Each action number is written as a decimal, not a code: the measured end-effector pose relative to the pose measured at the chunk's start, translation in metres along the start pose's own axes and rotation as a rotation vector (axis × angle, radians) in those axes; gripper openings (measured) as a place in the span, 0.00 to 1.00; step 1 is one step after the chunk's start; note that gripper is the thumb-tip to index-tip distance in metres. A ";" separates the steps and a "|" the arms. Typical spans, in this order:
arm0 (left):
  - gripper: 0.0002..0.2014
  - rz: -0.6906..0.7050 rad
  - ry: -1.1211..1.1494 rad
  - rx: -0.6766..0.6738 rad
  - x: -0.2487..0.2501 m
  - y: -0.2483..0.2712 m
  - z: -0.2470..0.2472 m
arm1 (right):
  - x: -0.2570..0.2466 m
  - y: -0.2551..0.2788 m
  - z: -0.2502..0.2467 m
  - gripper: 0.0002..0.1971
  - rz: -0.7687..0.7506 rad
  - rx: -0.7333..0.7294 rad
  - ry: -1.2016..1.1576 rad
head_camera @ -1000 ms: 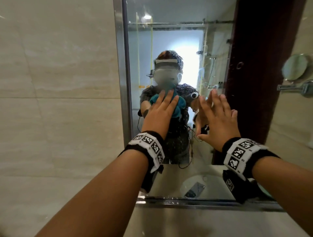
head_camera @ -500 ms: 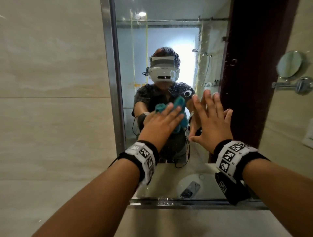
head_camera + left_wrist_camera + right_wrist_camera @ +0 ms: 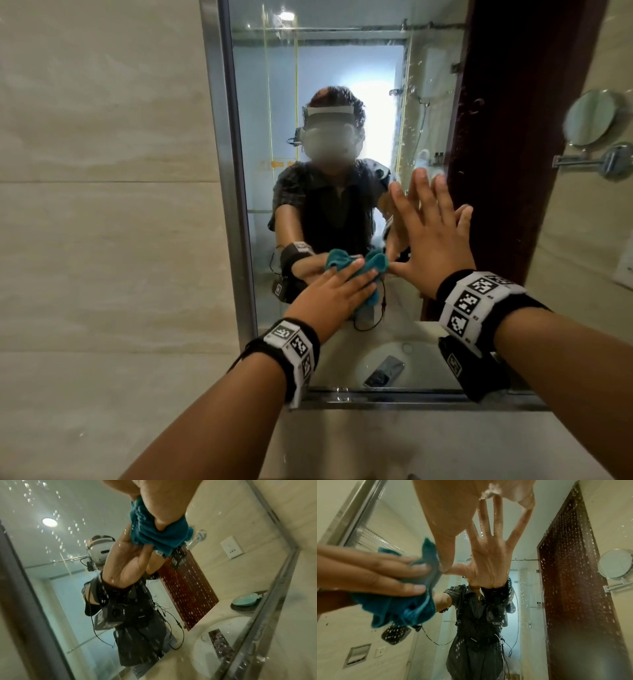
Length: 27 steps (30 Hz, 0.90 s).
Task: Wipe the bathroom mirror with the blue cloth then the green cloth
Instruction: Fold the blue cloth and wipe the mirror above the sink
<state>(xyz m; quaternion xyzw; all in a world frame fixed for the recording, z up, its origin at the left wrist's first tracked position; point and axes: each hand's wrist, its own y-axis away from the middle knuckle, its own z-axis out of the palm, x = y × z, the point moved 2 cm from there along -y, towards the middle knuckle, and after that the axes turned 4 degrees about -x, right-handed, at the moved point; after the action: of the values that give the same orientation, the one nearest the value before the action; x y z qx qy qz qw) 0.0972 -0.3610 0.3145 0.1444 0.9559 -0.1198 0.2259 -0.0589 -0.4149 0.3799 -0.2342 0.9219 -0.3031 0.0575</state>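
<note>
So the blue cloth point(image 3: 356, 274) is bunched against the lower mirror point(image 3: 329, 85), left hand point(image 3: 334, 296) pressing it, fingers mostly straight I think. Right hand point(image 3: 433, 236) sits just right of the cloth, flat, fingers spread, holding nothing.

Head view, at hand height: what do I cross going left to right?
Tiled wall → mirror's metal frame → left hand pressing the blue cloth → right hand flat on the glass → round wall-mounted mirror.
</note>
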 end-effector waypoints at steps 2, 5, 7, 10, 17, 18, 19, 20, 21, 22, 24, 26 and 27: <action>0.30 0.012 0.000 -0.009 0.003 0.005 0.014 | -0.001 0.002 0.000 0.60 0.008 0.007 0.010; 0.31 0.017 -0.048 0.020 -0.008 0.007 0.015 | -0.013 0.013 0.006 0.56 -0.018 0.039 0.007; 0.32 -0.019 -0.058 0.092 -0.022 0.009 0.008 | -0.023 0.019 0.013 0.54 -0.062 0.034 0.004; 0.34 -0.163 -0.034 0.319 -0.045 0.021 -0.015 | -0.033 0.018 0.019 0.54 -0.061 0.026 0.006; 0.41 -0.169 -0.049 0.468 -0.063 0.039 0.008 | -0.050 0.013 0.034 0.63 0.014 -0.057 -0.030; 0.42 -0.138 -0.084 0.441 -0.059 0.041 0.019 | -0.050 0.013 0.035 0.63 0.018 -0.056 -0.026; 0.43 -0.119 -0.118 0.410 -0.055 0.044 0.029 | -0.051 0.012 0.037 0.64 0.022 -0.055 -0.020; 0.43 -0.105 -0.138 0.381 -0.052 0.047 0.037 | -0.051 0.012 0.038 0.64 0.023 -0.054 -0.016; 0.44 -0.091 -0.139 0.366 -0.049 0.050 0.042 | -0.051 0.011 0.038 0.64 0.021 -0.056 -0.013; 0.44 -0.090 -0.128 0.345 -0.047 0.052 0.045 | -0.051 0.011 0.039 0.64 0.017 -0.060 -0.011; 0.44 -0.121 -0.131 0.309 -0.048 0.052 0.045 | -0.051 0.011 0.040 0.64 0.014 -0.062 -0.011; 0.44 -0.200 -0.087 0.341 -0.053 0.051 0.035 | -0.050 0.011 0.040 0.64 0.013 -0.065 -0.020; 0.44 -0.255 -0.010 0.380 -0.057 0.051 0.027 | -0.050 0.011 0.040 0.65 0.011 -0.068 -0.026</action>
<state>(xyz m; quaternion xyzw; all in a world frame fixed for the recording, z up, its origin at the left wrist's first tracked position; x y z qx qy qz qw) 0.1739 -0.3340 0.3098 0.0618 0.9255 -0.3261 0.1825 -0.0092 -0.4053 0.3394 -0.2351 0.9321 -0.2682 0.0633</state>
